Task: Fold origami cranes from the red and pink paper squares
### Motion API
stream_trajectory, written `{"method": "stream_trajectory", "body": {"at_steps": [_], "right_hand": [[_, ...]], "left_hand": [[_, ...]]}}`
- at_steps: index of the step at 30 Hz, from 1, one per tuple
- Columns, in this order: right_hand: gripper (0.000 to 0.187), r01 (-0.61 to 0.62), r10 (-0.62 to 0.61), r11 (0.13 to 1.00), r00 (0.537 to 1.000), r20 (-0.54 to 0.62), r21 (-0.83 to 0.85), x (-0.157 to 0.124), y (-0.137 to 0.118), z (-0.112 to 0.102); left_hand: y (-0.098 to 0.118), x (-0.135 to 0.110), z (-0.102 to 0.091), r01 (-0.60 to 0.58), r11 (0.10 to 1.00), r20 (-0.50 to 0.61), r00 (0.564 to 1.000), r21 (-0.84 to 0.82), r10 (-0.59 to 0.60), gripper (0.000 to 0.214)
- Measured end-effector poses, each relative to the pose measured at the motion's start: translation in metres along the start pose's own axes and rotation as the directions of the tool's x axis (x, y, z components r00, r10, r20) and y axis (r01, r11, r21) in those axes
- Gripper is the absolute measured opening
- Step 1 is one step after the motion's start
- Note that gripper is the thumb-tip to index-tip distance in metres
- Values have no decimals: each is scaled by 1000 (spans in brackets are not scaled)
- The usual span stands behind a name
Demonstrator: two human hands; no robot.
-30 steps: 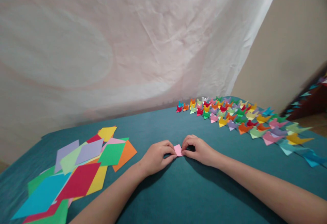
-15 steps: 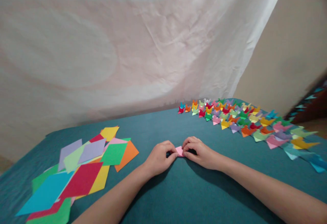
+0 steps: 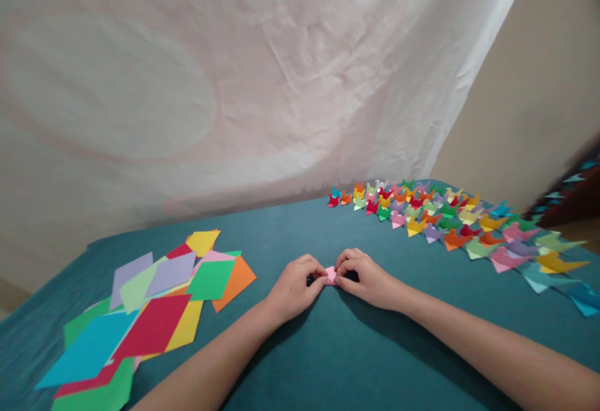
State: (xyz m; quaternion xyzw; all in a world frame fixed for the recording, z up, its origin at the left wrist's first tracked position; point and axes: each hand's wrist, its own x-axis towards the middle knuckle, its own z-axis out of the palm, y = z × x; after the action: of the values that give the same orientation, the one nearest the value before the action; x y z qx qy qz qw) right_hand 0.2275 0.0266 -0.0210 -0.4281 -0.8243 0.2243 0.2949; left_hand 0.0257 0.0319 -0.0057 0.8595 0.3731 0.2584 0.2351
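Observation:
A small folded pink paper (image 3: 330,273) lies on the teal tablecloth (image 3: 337,348) at the middle. My left hand (image 3: 295,286) pinches its left side with curled fingers. My right hand (image 3: 363,277) pinches its right side, fingers bent over it. Both hands rest on the cloth and hide most of the paper; only a small pink strip shows between the fingertips.
A loose pile of flat coloured paper squares (image 3: 150,311) lies at the left. Several rows of folded coloured paper figures (image 3: 445,220) stand at the right back. A white sheet (image 3: 210,86) hangs behind the table. A beige wall (image 3: 529,86) rises at the right.
My fingers have closed in over the pink paper, so less of it shows than a second ago. The camera has shifted slightly; both hands stay at the same spot.

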Motion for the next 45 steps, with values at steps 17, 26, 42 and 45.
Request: {"method": "stream_trajectory", "body": {"at_steps": [17, 26, 42, 45], "right_hand": [[7, 15, -15, 1000, 1000, -16, -10, 0, 5, 1], [7, 34, -35, 999, 999, -21, -10, -1, 3, -1], [54, 365, -314, 920, 904, 290, -140, -11, -2, -41], [52, 405, -344, 901, 885, 313, -155, -13, -2, -42]], "left_hand": [[52, -37, 12, -144, 760, 148, 987, 634, 64, 46], [47, -37, 12, -106, 792, 151, 988, 602, 18, 55], [43, -38, 13, -89, 809, 171, 985, 581, -14, 58], [43, -38, 13, -87, 811, 161, 987, 579, -10, 56]]}}
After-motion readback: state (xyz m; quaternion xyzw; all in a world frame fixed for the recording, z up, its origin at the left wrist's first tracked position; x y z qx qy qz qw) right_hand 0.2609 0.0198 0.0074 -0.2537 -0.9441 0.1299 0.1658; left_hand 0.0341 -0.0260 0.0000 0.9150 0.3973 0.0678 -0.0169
